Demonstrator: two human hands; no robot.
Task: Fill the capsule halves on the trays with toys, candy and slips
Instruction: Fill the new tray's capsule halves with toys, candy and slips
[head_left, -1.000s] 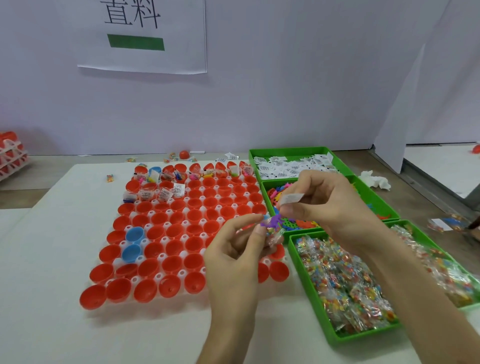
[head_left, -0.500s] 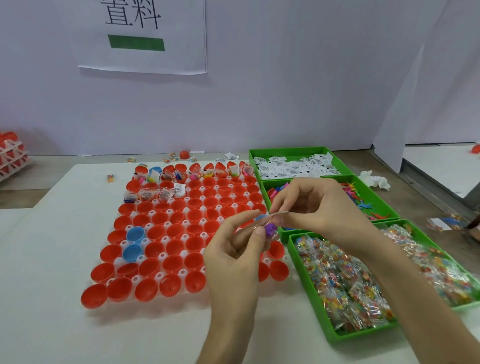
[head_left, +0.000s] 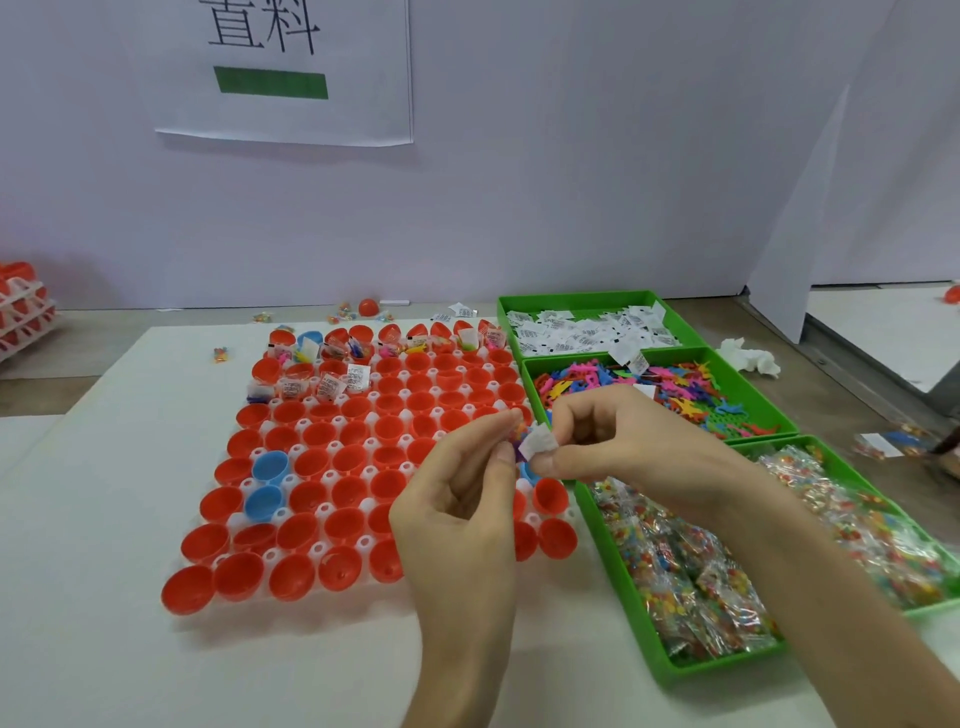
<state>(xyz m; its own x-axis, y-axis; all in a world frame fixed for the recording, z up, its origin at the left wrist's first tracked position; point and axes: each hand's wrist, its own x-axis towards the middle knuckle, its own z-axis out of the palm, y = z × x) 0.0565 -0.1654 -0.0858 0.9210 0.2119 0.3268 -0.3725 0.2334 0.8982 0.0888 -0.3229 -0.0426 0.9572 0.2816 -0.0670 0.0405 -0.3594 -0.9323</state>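
A white tray (head_left: 370, 472) holds rows of red capsule halves (head_left: 343, 462) and a few blue ones (head_left: 270, 465). The two far rows carry toys, candy and slips. My left hand (head_left: 457, 499) hovers over the tray's right side and pinches a purple toy with a candy packet (head_left: 517, 441), mostly hidden by the fingers. Beside it, my right hand (head_left: 618, 441) pinches a white paper slip (head_left: 539, 442) against that bundle.
Three green bins stand to the right: slips (head_left: 592, 330) at the back, colourful plastic toys (head_left: 675, 389) in the middle, wrapped candy (head_left: 691, 577) nearest. A second candy bin (head_left: 883, 530) lies further right. Stacked trays (head_left: 23, 306) stand far left. Loose candies and a crumpled tissue (head_left: 748, 356) lie about.
My right hand has lowered the slip from above the toy bin down to the toy and candy in my left hand. Both hands have drawn closer together over the tray's right edge.
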